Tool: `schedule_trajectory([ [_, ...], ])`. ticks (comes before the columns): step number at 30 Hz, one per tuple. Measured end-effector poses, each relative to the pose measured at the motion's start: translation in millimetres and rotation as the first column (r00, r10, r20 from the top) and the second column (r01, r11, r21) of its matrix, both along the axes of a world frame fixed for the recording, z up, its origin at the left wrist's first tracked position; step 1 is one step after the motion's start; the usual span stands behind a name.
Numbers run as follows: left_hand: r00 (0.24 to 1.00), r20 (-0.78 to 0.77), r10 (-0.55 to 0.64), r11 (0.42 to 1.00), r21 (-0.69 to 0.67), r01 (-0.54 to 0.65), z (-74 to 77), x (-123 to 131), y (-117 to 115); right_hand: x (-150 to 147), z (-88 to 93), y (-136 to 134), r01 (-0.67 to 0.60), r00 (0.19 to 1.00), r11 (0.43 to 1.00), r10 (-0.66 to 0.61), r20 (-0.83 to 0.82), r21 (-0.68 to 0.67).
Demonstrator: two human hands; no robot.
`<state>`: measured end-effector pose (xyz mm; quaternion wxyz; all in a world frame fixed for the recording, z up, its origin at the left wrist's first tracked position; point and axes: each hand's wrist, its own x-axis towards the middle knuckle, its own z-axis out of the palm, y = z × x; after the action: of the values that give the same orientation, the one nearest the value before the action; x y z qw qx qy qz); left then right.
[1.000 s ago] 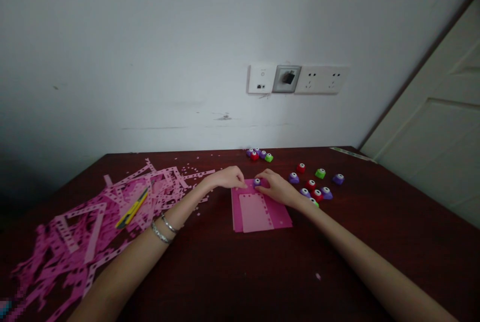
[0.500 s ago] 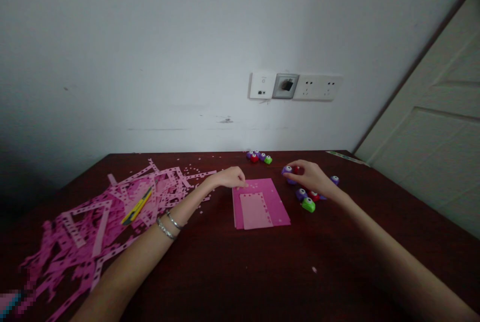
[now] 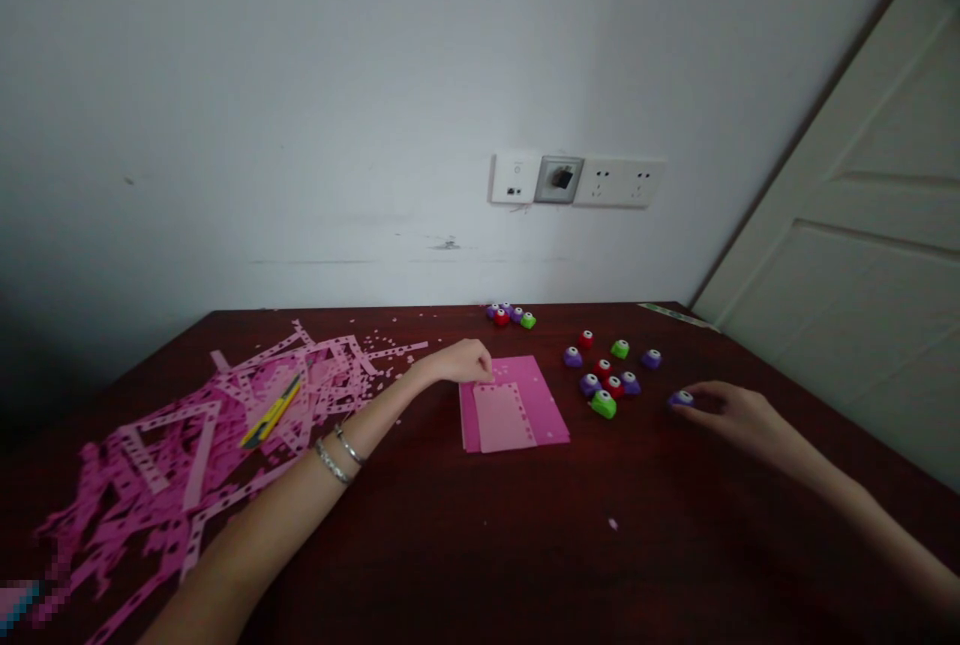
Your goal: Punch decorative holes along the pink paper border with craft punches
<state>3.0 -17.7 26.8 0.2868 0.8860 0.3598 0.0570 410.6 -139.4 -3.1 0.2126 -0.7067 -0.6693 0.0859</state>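
Observation:
My left hand (image 3: 466, 362) rests with curled fingers at the upper left corner of a dark pink paper sheet (image 3: 551, 420). Whatever its fingertips pinch, if anything, is hidden. On that sheet lies a smaller light pink paper (image 3: 504, 420) with holes punched along its top and right edges. Off to the right, my right hand (image 3: 724, 413) has thumb and fingers closed on a purple paper punch (image 3: 681, 399) at the tabletop. Between the paper and this hand stand several more punches, among them a green punch (image 3: 604, 404), a red punch (image 3: 614, 386) and a purple punch (image 3: 652, 359).
A heap of punched pink paper strips (image 3: 202, 455) covers the table's left side, with a yellow utility knife (image 3: 271, 412) on top. Another small group of punches (image 3: 501, 317) stands by the wall. A thin printed strip (image 3: 679, 315) lies at the back right edge.
My right hand has moved right and nearer, away from the punch group, and has a purple punch in its fingers. My left hand stays at the paper's corner. The view has shifted slightly.

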Motion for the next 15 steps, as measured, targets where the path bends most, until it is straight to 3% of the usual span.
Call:
schedule_trajectory([
  [4,0.993,0.081,-0.086,0.995,0.063,0.081,2.3,8,-8,5,-15.2,-3,0.025,1.0,0.999,-0.025,-0.003,-0.044],
  [8,0.98,0.123,-0.155,0.982,0.127,0.139,4.7,16,-18,2,-19.0,-4,0.023,1.0,0.999,-0.023,0.0,-0.028],
  [15,0.983,0.135,-0.126,0.989,0.099,0.113,-0.4,15,-17,-14,-0.5,-10,0.066,0.993,0.996,-0.07,0.095,0.053],
])
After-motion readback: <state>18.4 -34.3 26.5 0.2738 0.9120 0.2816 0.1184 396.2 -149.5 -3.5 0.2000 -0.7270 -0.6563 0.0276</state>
